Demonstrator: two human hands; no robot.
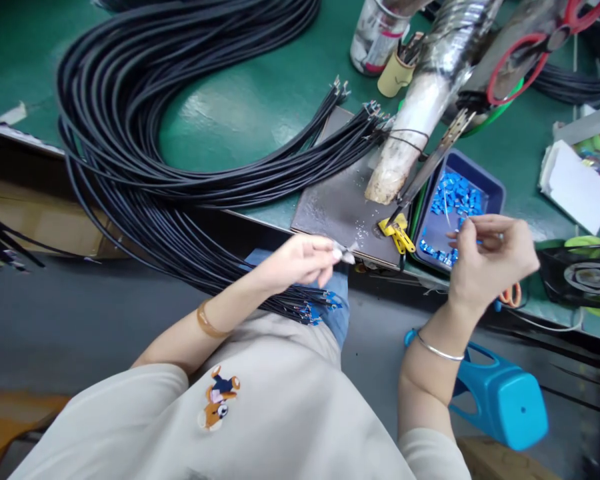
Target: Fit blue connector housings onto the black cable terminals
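My left hand point(307, 260) is closed in a pinch at the bench's front edge. Small whitish-grey bits point(349, 253) show at its fingertips, too small to name. Over the blue tray point(495, 190), my right hand point(495, 253) pinches a thin white strand point(446, 200) that curves up from the fingertips. Inside the tray lie many small blue connector pieces point(457, 193). Black cables point(180, 190) loop across the bench, and a bunch of their ends with blue tips point(317, 310) hangs over my lap, below my left hand.
A brown board point(325, 207) carries white scraps and a yellow-handled cutter point(399, 233). Above it slants a wrapped tube point(410, 133). Red-handled scissors point(550, 47), a jar point(377, 40) and a yellow cup point(395, 73) stand behind. A blue stool point(515, 407) is below right.
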